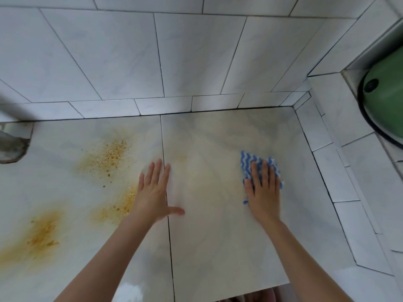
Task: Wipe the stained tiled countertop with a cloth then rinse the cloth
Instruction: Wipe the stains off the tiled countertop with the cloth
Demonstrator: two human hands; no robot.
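The right hand (265,192) lies flat, fingers straight, on a blue-and-white wavy-striped cloth (246,162) at 3 o'clock from the picture's centre, pressing it to the tiled tabletop (218,247). The left hand (152,192) rests flat on bare tile near the centre, its thumb across the dark grout line (171,258). Orange-yellow stains (106,158) spread from 10 o'clock down to 8 o'clock. White wall tiles (130,57) fill 12 o'clock; a green basin (388,94) sits at 2 o'clock, cut by the edge
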